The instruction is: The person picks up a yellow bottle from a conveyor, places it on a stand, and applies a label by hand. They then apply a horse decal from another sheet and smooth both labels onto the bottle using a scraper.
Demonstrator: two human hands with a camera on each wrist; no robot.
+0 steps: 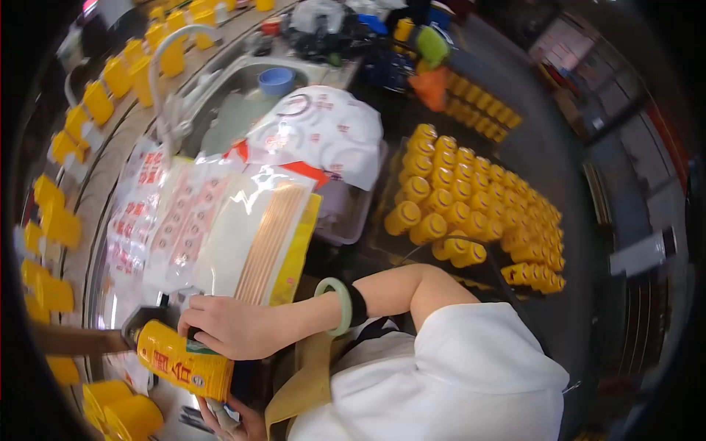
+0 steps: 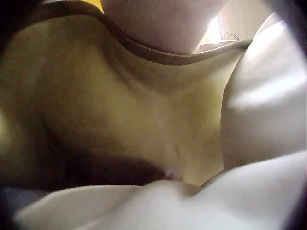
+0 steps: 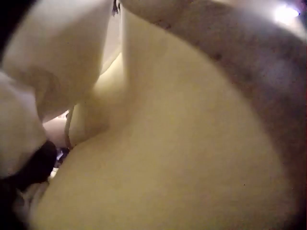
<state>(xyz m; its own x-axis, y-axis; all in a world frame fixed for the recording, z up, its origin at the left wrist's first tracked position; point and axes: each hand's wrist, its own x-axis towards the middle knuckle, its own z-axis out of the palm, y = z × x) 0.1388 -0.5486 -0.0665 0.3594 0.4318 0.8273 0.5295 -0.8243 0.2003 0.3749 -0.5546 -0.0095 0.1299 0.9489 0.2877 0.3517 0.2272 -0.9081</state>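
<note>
In the head view a yellow bottle [image 1: 176, 359] with red lettering lies tilted, its neck end toward a brown bar [image 1: 81, 340] at the left. My right hand [image 1: 235, 327], with a pale green bangle and black band at the wrist, grips the bottle's upper side. A dark green patch shows under its fingers. At the bottle's base is my left hand [image 1: 239, 422], partly hidden, its fingers and thumb holding that end beside something greyish. The left wrist view shows mostly the tan apron [image 2: 144, 110] and white cloth; the right wrist view is blurred, with neither hand's grip visible.
Printed plastic bags [image 1: 228, 228] cover the counter ahead. Behind them stands a sink [image 1: 228, 95] with a blue bowl [image 1: 276, 81]. Many yellow bottles [image 1: 471, 191] stand in rows at the right. Yellow containers [image 1: 55, 213] line the left, and two yellow cylinders [image 1: 121, 411] are nearby.
</note>
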